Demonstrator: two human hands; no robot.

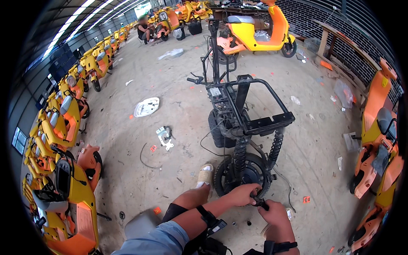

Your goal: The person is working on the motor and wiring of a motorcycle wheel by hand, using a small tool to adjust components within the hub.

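Observation:
Low in the head view, my left hand (245, 195) and my right hand (275, 213) are closed around a short black piece (260, 203). My fingers partly cover it, so its exact kind is unclear. Just beyond them stands a stripped black scooter frame (245, 128), with coil springs and a bare rack. Its near wheel (220, 178) is close to my left hand, which hides part of the hub. A loose cable (290, 190) trails from the frame to the floor on the right.
Left of the frame lie a white panel (146, 107), a metal bracket (164, 138) and a black cable (145, 161). Yellow-orange scooters (63, 117) line the left side; another scooter (261, 36) stands behind the frame. A person (145, 33) sits far back.

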